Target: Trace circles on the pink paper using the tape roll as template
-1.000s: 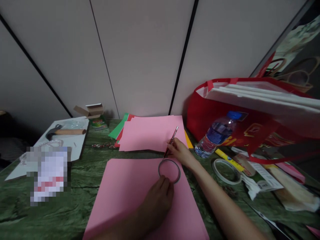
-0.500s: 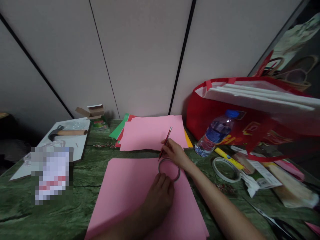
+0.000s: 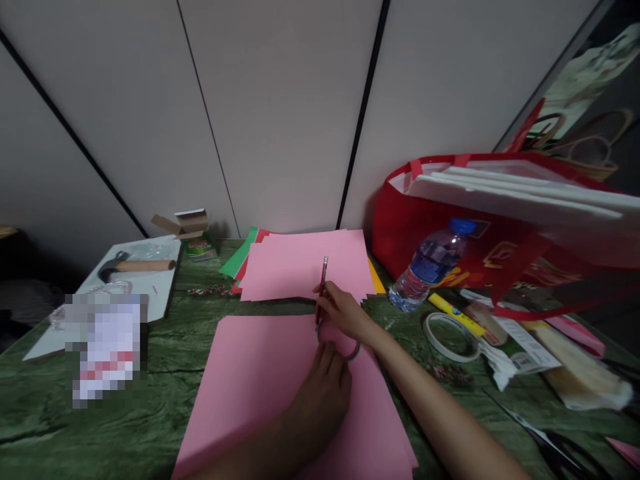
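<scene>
A pink sheet of paper (image 3: 250,373) tops a small stack in front of me on the table. On its upper right part lies a thin grey ring (image 3: 356,353); whether it is a tape roll I cannot tell. My left hand (image 3: 323,393), fingers together and bent, holds the ring down at its near edge. In my right hand (image 3: 343,310) a dark red pencil (image 3: 325,267) is pinched nearly upright, its tip down at the ring's left outer edge. The right hand hides part of the ring's far side.
Behind lies more pink paper (image 3: 300,263) over coloured sheets. On the right are a water bottle (image 3: 430,267), a red bag (image 3: 400,220), a tape roll (image 3: 453,339), a yellow tube (image 3: 456,315) and scissors (image 3: 545,440). On the left are a hammer (image 3: 145,265) and a small box (image 3: 197,240).
The pencil has tilted from leaning right to nearly upright, and its tip has moved slightly down along the ring's left edge. My left hand has shifted a little up and right.
</scene>
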Demonstrator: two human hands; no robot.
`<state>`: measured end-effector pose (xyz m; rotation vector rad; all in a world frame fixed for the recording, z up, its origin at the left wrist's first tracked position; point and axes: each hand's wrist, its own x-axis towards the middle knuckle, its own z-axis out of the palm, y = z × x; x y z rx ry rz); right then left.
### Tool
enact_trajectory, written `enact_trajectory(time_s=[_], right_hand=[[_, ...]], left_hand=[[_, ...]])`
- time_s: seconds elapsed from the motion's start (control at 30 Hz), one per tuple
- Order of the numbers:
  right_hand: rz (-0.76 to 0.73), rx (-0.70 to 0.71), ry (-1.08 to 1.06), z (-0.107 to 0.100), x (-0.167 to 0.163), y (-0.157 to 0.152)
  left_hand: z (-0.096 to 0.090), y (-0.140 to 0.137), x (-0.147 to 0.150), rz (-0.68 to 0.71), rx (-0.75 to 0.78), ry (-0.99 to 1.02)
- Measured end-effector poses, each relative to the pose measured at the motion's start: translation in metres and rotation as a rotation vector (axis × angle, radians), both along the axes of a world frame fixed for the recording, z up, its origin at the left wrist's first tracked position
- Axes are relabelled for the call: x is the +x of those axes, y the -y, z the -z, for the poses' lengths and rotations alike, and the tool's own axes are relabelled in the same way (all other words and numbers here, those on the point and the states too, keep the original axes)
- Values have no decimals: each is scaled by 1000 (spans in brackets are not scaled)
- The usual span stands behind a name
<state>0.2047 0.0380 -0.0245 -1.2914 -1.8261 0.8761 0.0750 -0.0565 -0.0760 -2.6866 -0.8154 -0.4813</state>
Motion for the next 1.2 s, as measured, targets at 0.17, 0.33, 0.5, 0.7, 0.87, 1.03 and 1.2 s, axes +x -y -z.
enact_trajectory(time_s=[0.17, 0.33, 0.5, 0.7, 0.87, 1.03, 1.2], right_hand=[[-3, 15, 47, 0, -6, 0], [3, 56, 110, 2, -9, -2], [25, 65, 98, 5, -6, -5], [112, 92, 94, 13, 4, -13], [175, 91, 99, 21, 16, -20], [234, 77, 161, 17, 26, -22], [248, 47, 237, 7, 29, -17]], left_hand=[[1, -1, 0, 34, -38, 13], [-3, -1, -1, 52, -50, -14], [-7, -1, -1, 43, -2, -47], [-11, -1, -2, 27, -42, -76], [-12, -1, 0, 2, -23, -134], [-15, -2, 1, 12, -6, -148], [-15, -2, 0, 22, -50, -105]])
